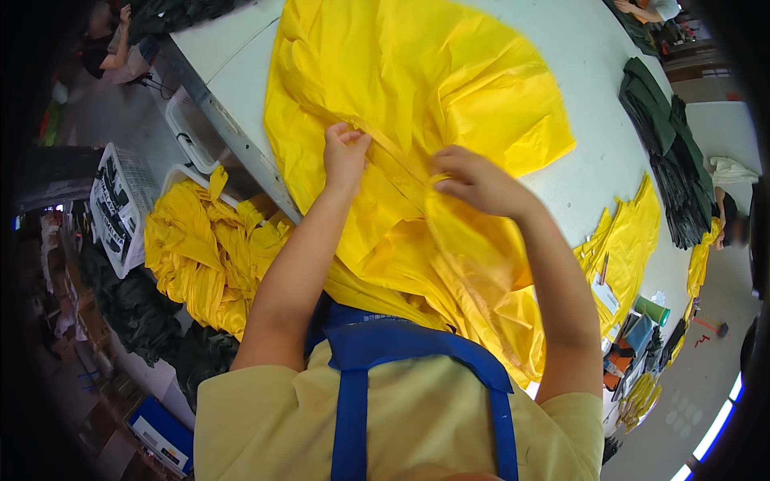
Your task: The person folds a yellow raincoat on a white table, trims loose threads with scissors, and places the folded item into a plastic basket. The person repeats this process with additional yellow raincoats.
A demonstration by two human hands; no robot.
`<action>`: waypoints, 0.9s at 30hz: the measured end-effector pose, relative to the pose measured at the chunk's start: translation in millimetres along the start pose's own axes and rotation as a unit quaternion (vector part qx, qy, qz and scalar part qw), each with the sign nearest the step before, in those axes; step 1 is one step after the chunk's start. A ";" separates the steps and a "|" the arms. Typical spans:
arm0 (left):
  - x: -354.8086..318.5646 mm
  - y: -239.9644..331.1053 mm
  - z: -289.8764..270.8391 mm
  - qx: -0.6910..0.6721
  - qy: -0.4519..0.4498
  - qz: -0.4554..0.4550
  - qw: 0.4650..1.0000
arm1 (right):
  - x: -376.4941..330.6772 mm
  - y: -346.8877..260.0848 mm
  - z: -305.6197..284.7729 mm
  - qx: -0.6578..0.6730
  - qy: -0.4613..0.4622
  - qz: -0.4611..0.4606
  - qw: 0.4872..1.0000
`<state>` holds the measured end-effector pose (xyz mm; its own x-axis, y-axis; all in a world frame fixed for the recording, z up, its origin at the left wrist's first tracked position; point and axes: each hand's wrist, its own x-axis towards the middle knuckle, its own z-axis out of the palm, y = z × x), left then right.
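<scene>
A large piece of shiny, thin yellow fabric [481, 96] lies bunched over the table and hangs down in front of my body. Across it runs a narrow strip [397, 160] with a toothed look lower down, like a zipper; its exact kind is hard to tell. My left hand [346, 159] pinches the fabric at the upper left end of this strip. To the right, my right hand [473, 180] has its fingers closed on the fabric along the same strip, slightly blurred. Between the two hands the strip is stretched in a slanting line.
The white table [233, 76] has a metal edge on my left. Beside it sit a heap of yellow fabric [196, 248] and a white basket [124, 208]. Dark green folded fabric [666, 152], more yellow pieces [622, 240] and small tools lie on the right. People work farther off.
</scene>
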<state>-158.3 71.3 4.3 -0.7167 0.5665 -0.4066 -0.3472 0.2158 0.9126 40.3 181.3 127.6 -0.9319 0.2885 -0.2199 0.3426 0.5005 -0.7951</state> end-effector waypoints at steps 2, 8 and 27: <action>8.0 -7.2 -3.1 -0.020 -0.026 -0.039 0.999 | 27.1 8.8 30.9 -0.064 -0.023 -0.009 0.998; 41.1 -31.3 -7.4 -0.015 -0.097 -0.092 0.991 | 71.2 77.9 79.2 -0.141 -0.075 0.007 0.987; -37.3 56.4 -4.6 -0.181 -0.279 0.029 0.943 | 9.3 -15.9 60.4 0.095 0.033 0.061 0.993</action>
<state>-153.9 58.6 70.8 -0.3452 0.9213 -0.1792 -0.5735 -0.0559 0.8173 19.0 126.7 104.1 -0.8725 0.3940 -0.2891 0.4187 0.2977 -0.8579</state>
